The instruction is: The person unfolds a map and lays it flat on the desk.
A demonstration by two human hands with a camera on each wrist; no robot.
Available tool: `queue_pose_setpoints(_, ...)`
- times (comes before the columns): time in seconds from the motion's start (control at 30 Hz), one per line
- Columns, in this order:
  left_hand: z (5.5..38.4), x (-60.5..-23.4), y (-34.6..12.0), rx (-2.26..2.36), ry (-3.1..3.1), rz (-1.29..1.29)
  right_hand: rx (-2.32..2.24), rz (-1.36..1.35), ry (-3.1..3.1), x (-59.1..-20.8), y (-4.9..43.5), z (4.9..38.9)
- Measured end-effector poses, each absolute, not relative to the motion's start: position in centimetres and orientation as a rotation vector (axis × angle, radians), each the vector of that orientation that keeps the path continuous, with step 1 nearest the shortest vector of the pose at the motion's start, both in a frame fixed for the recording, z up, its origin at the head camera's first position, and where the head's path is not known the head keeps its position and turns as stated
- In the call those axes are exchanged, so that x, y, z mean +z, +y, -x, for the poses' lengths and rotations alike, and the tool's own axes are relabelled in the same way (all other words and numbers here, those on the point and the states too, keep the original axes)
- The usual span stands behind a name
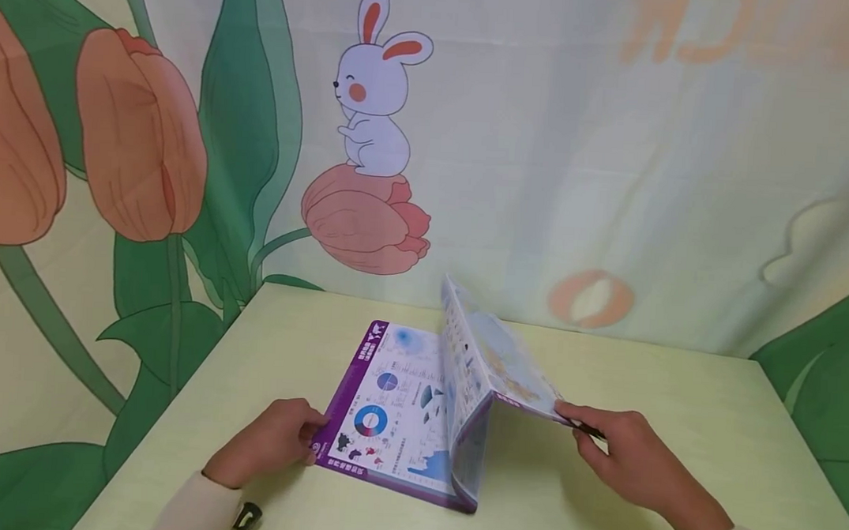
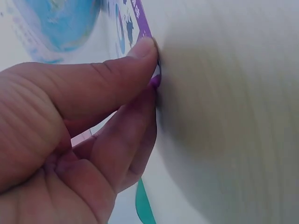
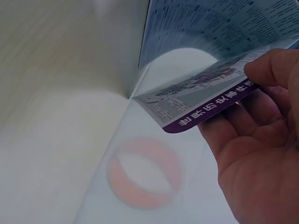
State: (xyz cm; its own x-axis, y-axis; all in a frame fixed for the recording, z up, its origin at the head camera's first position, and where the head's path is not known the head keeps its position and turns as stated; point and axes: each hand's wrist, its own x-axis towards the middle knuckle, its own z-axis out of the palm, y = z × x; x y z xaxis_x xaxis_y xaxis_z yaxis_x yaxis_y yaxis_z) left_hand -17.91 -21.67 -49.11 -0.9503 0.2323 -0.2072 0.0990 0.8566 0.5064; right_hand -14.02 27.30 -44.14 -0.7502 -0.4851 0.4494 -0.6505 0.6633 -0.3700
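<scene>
A folding world map sheet (image 1: 404,406) with a purple border, charts and printed text stands partly unfolded on the table. Its left panel lies on the tabletop, while the middle panels rise in a peak and the right panel (image 1: 513,364) slopes up off the surface. At the lower left edge, my left hand (image 1: 274,440) pinches the purple border between thumb and fingers. My right hand (image 1: 625,459) holds the outer edge of the raised panel. Close up in the right wrist view, the thumb lies on top of the purple strip (image 3: 210,109) and the fingers are beneath it.
The pale yellow table (image 1: 709,435) backs onto a printed curtain (image 1: 515,142) with tulips and a rabbit (image 1: 374,105). Dark bands (image 1: 247,518) show near the cuffs of both light sleeves.
</scene>
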Motion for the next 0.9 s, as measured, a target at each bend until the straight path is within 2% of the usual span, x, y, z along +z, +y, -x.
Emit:
queue_pose_setpoints(0.43,17.5,-49.0,-26.5,0.761,2.753,-0.132,0.682,-0.775,-2.565,-44.1,30.8,11.9)
queue_pose_setpoints(0.63,17.3,-49.1,-28.1,0.725,2.766,-0.119,0.678,-0.621,-2.664,-44.6,32.5,10.7)
queue_pose_setpoints(0.9,17.3,-49.7,-30.2,0.756,2.755,-0.061,0.671,-0.352,-2.891,-47.1,35.3,8.8)
